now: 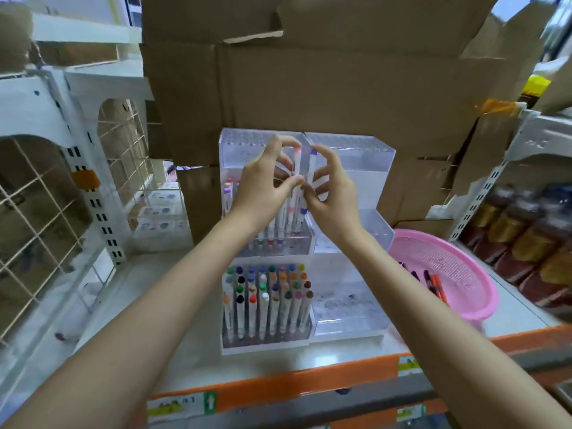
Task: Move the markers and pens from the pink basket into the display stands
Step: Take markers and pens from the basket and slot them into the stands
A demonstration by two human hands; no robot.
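White wire-grid shelving (62,196) stands well to the left of the left display stand (230,144), the clear stepped one I am working at. Brown cardboard boxes (340,88) are stacked right behind that stand. Its front tier holds a full block of upright front-tier markers (266,301) with caps of many colours, and its middle tier holds a shorter row of middle-tier markers (288,222). Above that middle tier my left hand (263,187) is raised, fingers curled and thumb pressed against a pink-capped marker (297,162) that stands nearly upright. A thin yellow strand (280,180) shows beside my thumb, and I cannot tell what it is. Just to the right, my right hand (332,199) pinches a blue-capped marker (312,168) between thumb and fingertips; it too is nearly upright, close beside the pink-capped one. The right display stand (371,168) sits against the right side of the left display stand. Further right of that stand, on the same white shelf (198,351), sits the pink basket (464,264), with a few loose pens (433,283) lying inside it.
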